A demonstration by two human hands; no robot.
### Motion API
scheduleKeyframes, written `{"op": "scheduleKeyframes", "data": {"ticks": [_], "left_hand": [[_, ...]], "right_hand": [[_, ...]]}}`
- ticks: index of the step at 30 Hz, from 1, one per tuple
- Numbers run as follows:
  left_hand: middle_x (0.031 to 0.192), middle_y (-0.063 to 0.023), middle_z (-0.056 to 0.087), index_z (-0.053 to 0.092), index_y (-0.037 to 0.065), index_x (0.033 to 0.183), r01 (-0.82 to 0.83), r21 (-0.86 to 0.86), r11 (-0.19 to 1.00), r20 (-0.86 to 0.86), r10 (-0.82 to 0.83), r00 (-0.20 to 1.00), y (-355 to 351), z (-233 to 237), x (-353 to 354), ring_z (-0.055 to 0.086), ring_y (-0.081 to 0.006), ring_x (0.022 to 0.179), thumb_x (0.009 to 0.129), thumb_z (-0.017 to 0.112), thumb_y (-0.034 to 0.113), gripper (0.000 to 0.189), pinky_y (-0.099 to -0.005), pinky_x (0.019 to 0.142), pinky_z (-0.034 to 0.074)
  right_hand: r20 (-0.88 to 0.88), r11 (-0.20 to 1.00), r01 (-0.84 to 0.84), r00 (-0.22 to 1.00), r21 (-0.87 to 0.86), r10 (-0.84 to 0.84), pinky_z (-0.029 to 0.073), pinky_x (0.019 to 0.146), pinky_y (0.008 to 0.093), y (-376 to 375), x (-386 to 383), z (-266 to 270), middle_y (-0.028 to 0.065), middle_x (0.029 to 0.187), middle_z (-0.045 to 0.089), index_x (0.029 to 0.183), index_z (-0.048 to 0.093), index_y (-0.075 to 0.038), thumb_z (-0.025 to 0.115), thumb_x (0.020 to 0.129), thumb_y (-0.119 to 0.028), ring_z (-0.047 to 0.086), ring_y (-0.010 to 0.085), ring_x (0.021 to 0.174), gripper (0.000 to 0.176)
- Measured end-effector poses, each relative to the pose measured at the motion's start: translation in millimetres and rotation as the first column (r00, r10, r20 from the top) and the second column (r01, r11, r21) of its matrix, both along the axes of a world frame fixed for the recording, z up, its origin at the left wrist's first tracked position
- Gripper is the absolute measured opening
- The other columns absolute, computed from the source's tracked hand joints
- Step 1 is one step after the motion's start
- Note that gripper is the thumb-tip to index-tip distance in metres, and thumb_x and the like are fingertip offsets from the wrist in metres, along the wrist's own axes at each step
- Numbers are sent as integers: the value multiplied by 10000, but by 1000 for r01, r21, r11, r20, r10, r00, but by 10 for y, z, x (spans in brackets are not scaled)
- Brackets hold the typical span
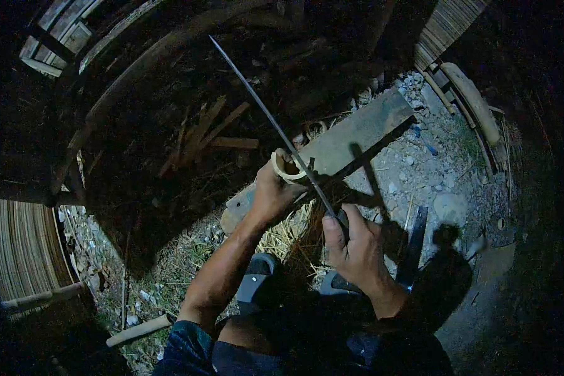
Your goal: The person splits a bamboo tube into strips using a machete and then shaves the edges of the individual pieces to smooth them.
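Note:
My left hand (pixel 271 195) is wrapped around a short hollow piece of bamboo (pixel 277 164), whose pale, curved cut end faces up. My right hand (pixel 359 250) grips the handle of a long knife (pixel 254 97), thumb laid along it. The narrow blade slants up and left, its tip far beyond my hands, and overlaps the right side of the bamboo in this view. Beneath my hands, a wooden board (pixel 360 133) lies diagonally on the ground, partly covered by my left hand.
Straw and shavings (pixel 285 237) lie between my feet, near a grey shoe (pixel 255 279). Split wood (pixel 207 128) is piled at the left. A long dark flat strip (pixel 415 241) rests right of my right hand. Stones (pixel 445 178) cover the lit ground; a bamboo pole (pixel 141 330) lies lower left.

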State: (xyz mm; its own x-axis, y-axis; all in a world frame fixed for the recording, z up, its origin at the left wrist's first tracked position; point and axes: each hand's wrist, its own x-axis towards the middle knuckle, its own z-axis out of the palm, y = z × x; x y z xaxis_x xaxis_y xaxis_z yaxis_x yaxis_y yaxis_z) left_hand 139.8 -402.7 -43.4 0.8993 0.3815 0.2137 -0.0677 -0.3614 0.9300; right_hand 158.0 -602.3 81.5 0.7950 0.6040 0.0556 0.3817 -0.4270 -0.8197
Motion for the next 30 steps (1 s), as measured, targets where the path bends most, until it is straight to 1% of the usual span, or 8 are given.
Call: {"op": "scheduleKeyframes", "data": {"ticks": [7,13,18,20,24,27,28,30], "left_hand": [[900,-47,649,581,36,997,-10,-116,993,-42,5,999,-1,133,-19,593,-108,841,644,868,7,457,-293,755,506],[903,-43,650,590,25,1017,3,30,1000,-20,-3,1000,-21,158,7,592,-109,843,658,859,15,449,-300,765,509],[935,-58,648,593,24,1018,2,-38,999,-38,-3,999,-14,229,18,596,-119,860,661,850,4,440,-302,775,505],[947,-67,630,598,31,1025,48,51,998,12,-49,999,50,241,0,593,-132,892,654,852,-3,451,-313,806,497],[934,-78,625,595,28,1014,107,23,994,4,-108,994,73,268,56,602,-146,892,639,878,25,469,-326,807,495],[961,-86,639,603,26,1022,39,-18,999,-6,-39,999,56,387,40,623,-187,899,644,875,29,466,-339,819,499],[968,-71,640,606,35,1045,46,24,999,92,-48,995,68,478,39,633,-206,880,663,882,64,473,-342,809,506],[1297,-173,475,403,26,1357,118,239,964,17,-126,992,219,438,-31,489,-305,1199,660,910,310,908,-439,1007,416]], "right_hand": [[4,1000,-5,1000,-18,5,491,518,452,-2,17,-3,183,643,626,984,572,28,653,944,-266,648,389,574,308],[-3,1000,1,1000,-31,-1,477,519,465,-15,27,-40,182,632,617,981,572,22,651,942,-264,631,393,558,300],[-69,996,-12,998,-86,6,456,544,417,-35,8,30,171,655,570,977,563,19,575,979,-263,613,363,577,281],[125,997,46,991,-54,-39,454,550,425,-61,-35,14,173,650,566,958,554,3,569,983,-266,615,378,587,271],[-56,987,-12,998,-160,3,478,574,425,41,105,179,194,674,586,965,555,18,591,967,-275,638,404,632,295],[-48,996,-5,999,-90,0,480,577,430,7,55,282,216,686,585,963,556,32,599,968,-277,639,410,632,312],[67,998,16,998,64,-20,477,562,435,-11,8,213,219,664,586,968,561,41,607,970,-272,640,407,613,316],[45,997,36,998,-61,-34,475,555,438,129,121,34,222,657,588,974,564,45,614,966,-270,640,409,610,319]]}}
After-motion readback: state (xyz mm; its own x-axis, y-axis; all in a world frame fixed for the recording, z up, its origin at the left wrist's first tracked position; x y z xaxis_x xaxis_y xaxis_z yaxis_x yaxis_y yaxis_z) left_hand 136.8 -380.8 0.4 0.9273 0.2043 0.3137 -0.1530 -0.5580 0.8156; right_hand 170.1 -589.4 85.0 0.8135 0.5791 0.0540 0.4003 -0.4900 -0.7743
